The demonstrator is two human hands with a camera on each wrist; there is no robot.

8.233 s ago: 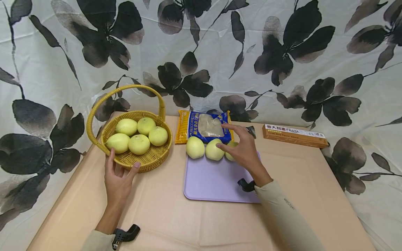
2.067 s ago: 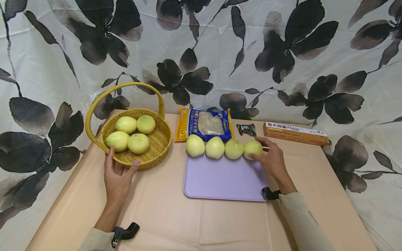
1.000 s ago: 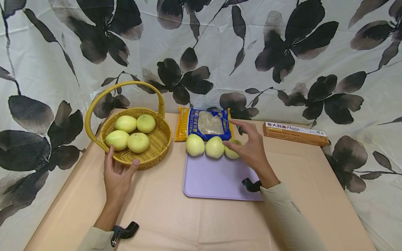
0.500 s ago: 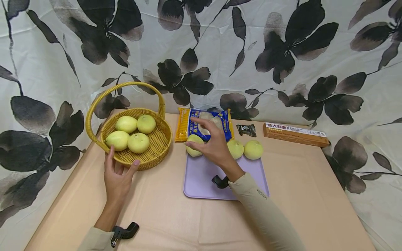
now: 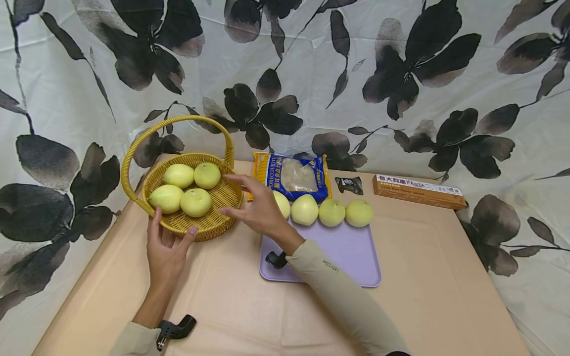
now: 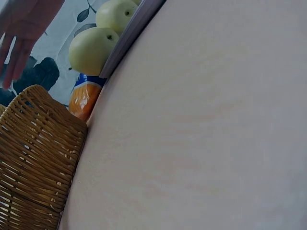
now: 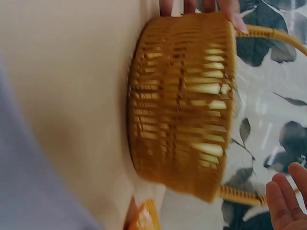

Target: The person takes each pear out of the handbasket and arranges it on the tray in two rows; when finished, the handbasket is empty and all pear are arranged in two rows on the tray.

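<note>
A yellow wicker basket (image 5: 224, 193) with an arched handle stands at the left, holding several round yellow-green fruits (image 5: 196, 202). My left hand (image 5: 168, 257) rests on its near side, thumb and index finger spread along the rim; in the right wrist view its fingertips touch the woven wall. My right hand (image 5: 258, 205) reaches over the basket's right rim, thumb and fingers apart, nothing between them. A row of similar fruits (image 5: 305, 209) lies along the far edge of a lilac tray (image 5: 320, 257); my right hand partly hides the leftmost.
Behind the tray lies a blue and orange bag of orecchiette pasta (image 5: 297, 176). To its right are a small black packet (image 5: 349, 185) and a long brown pasta box (image 5: 418, 192). A floral cloth (image 5: 329, 74) hangs along the table's back.
Over eight seconds one fruit left the basket for the row's right end. The right hand then released it and moved left, across the tray, to the basket. The left hand has stayed put.
</note>
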